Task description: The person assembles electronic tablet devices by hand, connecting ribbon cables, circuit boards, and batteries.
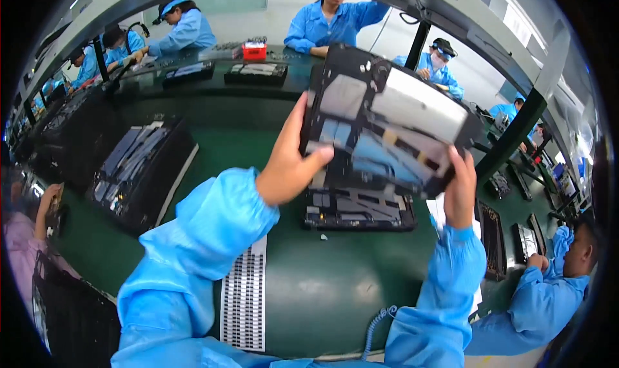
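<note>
A black tray [348, 58] of flat silver, grey and pale blue parts is raised, tilted, above the bench. My left hand [293, 158] grips its left edge, with the thumb over the top face. My right hand [460, 194] holds the lower right corner; its fingers are partly hidden behind the tray. Motion blurs the tray a little. Beneath it, a similar black tray [361, 225] lies on the green bench, partly covered from view. A small pale piece [324, 237] sits in front of that lower tray.
A stack of black trays [164, 190] stands on the left. A sheet of black-and-white labels [243, 297] and a blue coiled cord [374, 329] lie near me. Across the bench [309, 284] is a red box [254, 50]. Metal framing and several blue-clad co-workers surround the bench.
</note>
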`<state>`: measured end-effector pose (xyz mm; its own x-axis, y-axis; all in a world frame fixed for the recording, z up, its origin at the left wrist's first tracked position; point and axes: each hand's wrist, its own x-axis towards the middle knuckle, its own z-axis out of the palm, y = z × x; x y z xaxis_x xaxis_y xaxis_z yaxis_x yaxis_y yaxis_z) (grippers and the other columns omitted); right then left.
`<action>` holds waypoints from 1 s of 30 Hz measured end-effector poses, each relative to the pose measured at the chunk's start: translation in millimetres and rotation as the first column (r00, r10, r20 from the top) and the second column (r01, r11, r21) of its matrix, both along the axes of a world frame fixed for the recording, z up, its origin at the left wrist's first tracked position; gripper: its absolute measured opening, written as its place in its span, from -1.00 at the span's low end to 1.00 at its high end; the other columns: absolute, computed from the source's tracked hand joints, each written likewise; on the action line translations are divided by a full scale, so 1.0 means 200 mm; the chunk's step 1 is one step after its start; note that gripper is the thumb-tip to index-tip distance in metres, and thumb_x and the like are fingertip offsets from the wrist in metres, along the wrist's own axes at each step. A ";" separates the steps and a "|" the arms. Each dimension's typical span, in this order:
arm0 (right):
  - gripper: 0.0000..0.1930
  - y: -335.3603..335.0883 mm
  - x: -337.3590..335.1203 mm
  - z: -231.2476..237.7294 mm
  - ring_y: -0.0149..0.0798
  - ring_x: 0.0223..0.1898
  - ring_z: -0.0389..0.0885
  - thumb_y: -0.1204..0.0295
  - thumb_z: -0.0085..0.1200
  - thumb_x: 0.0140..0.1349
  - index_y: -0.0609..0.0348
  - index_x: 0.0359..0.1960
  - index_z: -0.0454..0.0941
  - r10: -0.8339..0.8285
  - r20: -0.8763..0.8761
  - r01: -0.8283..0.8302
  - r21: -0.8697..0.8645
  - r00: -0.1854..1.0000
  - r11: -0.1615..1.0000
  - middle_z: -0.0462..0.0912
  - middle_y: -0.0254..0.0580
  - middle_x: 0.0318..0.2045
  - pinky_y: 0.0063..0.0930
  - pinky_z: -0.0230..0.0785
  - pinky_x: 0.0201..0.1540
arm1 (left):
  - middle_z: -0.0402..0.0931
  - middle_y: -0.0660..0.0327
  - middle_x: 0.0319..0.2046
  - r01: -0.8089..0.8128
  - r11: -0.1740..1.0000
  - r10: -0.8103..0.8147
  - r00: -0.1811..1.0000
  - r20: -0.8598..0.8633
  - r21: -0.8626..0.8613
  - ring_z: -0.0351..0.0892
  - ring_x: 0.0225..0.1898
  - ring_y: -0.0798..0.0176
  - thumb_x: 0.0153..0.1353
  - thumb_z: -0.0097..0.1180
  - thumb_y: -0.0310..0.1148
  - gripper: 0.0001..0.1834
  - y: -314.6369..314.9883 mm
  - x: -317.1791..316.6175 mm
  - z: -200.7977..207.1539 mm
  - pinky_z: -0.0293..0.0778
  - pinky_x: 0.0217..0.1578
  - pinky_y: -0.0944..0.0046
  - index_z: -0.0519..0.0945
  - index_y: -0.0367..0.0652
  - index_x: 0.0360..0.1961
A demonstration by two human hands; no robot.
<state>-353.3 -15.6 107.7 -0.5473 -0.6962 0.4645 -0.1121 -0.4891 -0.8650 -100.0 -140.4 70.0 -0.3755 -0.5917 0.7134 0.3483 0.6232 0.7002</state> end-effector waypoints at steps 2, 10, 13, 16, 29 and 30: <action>-0.59 0.26 0.08 -0.07 -0.34 -0.03 0.36 0.39 0.00 0.17 0.24 0.05 0.33 -0.040 -0.023 0.041 0.047 0.999 0.998 0.45 -0.25 -0.07 -0.49 0.11 0.09 | 0.00 -0.08 0.22 0.063 0.998 -0.066 0.992 0.109 0.030 0.02 0.26 0.09 0.06 0.06 -0.50 -0.15 0.24 0.12 -0.08 -0.04 0.22 0.22 -0.18 -0.41 0.27; -0.55 0.76 0.31 -0.38 -0.33 -0.05 0.37 0.43 -0.03 0.17 0.27 0.09 0.22 -0.110 0.005 0.107 0.194 0.994 0.975 0.42 -0.18 -0.07 -0.45 0.11 0.10 | -0.13 -0.11 0.24 0.164 0.971 -0.211 0.931 0.298 0.176 -0.10 0.29 0.01 0.00 0.14 -0.55 -0.04 0.70 0.31 -0.39 -0.11 0.24 0.18 -0.28 -0.39 0.27; -0.50 0.83 0.30 -0.49 -0.33 -0.03 0.34 0.46 -0.02 0.14 0.30 0.13 0.18 -0.103 -0.009 0.103 0.187 0.995 0.977 0.39 -0.19 -0.04 -0.45 0.09 0.11 | -0.14 -0.13 0.24 0.153 0.985 -0.171 0.911 0.376 0.080 0.03 0.25 -0.02 0.00 0.15 -0.56 -0.01 0.73 0.34 -0.44 0.01 0.20 0.17 -0.31 -0.36 0.27; -0.50 0.87 0.27 -0.53 -0.28 0.08 0.28 0.41 -0.05 0.19 0.29 0.15 0.15 -0.052 -0.118 0.073 0.182 0.992 0.981 0.32 -0.15 0.07 -0.45 0.01 0.18 | -0.15 -0.20 0.24 0.314 0.924 -0.376 0.846 0.379 0.218 0.30 0.10 -0.06 0.06 0.09 -0.56 0.01 0.75 0.36 -0.43 0.24 0.09 0.12 -0.47 -0.27 0.26; -0.59 1.01 0.37 -0.34 -0.36 -0.24 0.52 0.30 0.03 0.18 0.35 -0.03 0.35 0.040 0.168 -0.117 0.482 0.985 0.869 0.55 -0.15 -0.20 -0.52 0.36 -0.16 | 0.12 -0.13 0.13 0.416 0.612 -0.638 0.762 0.109 0.673 0.14 0.18 0.05 0.02 0.18 -0.37 -0.02 0.78 0.53 -0.13 0.09 0.17 0.17 -0.25 -0.27 0.29; -0.58 1.04 0.37 -0.38 -0.36 -0.25 0.52 0.30 0.06 0.16 0.36 -0.05 0.36 -0.010 0.186 -0.094 0.544 0.983 0.834 0.56 -0.14 -0.21 -0.52 0.36 -0.17 | 0.15 -0.14 0.10 0.286 0.695 -0.619 0.704 0.347 0.660 0.17 0.16 0.02 0.03 0.19 -0.32 -0.09 0.77 0.60 -0.10 0.13 0.13 0.14 -0.13 -0.28 0.27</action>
<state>-279.9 192.5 32.5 -0.5469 -0.8311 -0.1005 0.0747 0.0711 -0.9947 20.8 13.6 50.4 -0.8971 -0.4395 -0.0450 -0.0313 -0.0385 0.9988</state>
